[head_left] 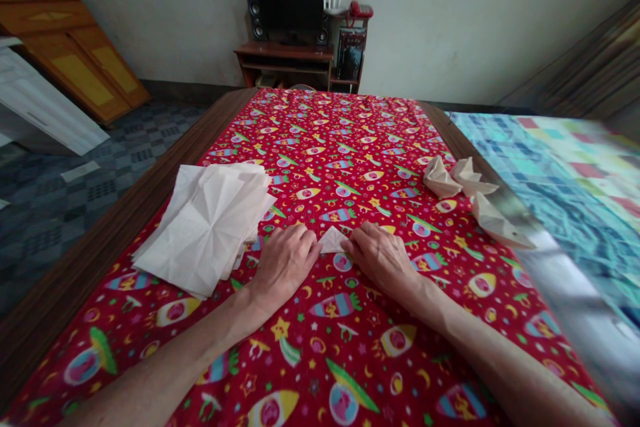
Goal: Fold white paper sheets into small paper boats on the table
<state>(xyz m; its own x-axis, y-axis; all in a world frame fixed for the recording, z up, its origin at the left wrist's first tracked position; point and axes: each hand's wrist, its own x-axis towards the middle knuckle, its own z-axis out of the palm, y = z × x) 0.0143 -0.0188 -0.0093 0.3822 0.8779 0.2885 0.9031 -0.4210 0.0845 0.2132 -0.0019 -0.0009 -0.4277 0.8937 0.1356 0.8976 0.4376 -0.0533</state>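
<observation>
A small white piece of folded paper (333, 241), triangular in outline, lies low on the red patterned cloth between my hands. My left hand (289, 257) has its fingers curled together at the paper's left corner. At the right corner, the closed fingers of my right hand (379, 255) grip the same piece. Both sets of fingertips hide the paper's ends. To the left of my left hand is a loose stack of creased white paper sheets (207, 227), the top one marked with fold lines spreading from its middle.
Three folded paper boats, the nearest one (500, 223) included, stand at the table's right side. The red cloth (345, 360) covers the table, whose brown edge (100, 260) shows at left. A bed (530, 167) adjoins on the right; a monitor (289, 8) stands beyond the far end.
</observation>
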